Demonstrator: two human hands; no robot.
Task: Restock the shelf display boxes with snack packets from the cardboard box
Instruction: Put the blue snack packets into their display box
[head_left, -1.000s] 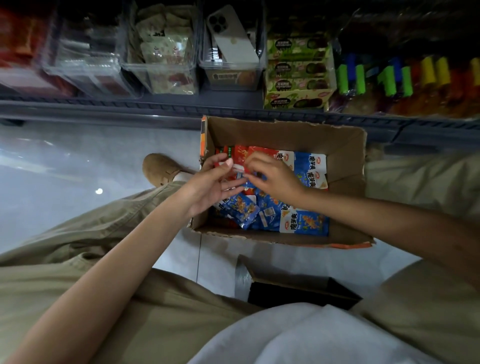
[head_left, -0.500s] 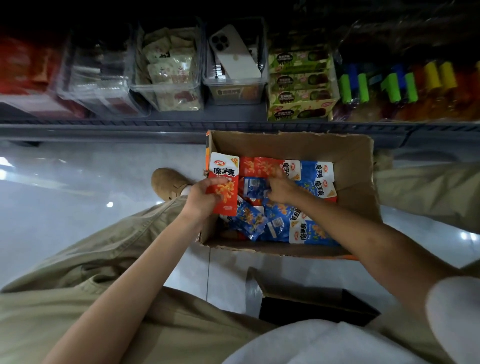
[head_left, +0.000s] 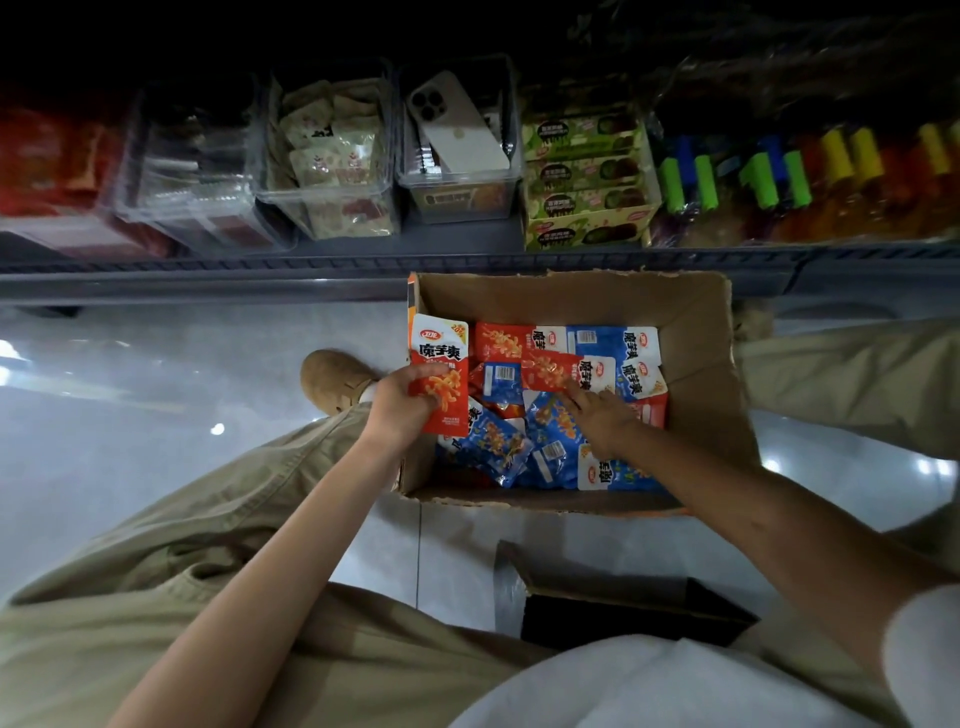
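The clear shelf bins (head_left: 332, 171) are not yet being filled. At the left wall of the cardboard box (head_left: 571, 296), a red packet (head_left: 440, 374) is being gripped upright by the left hand (head_left: 397, 410) — a second ago both hands were being worked together among the packets. A second red packet (head_left: 561, 370) is being touched by the right hand (head_left: 605, 418), fingers stretched, nothing clasped — a handful is probably being gathered.

The cardboard box (head_left: 696, 374) at centre is matt brown, its torn edges rough. The snack packets (head_left: 545, 447) inside are glossy crinkled film. On the shelf, upper frame, the display boxes (head_left: 332, 202) are clear shiny plastic. The floor (head_left: 130, 395) is polished tile showing light glints.
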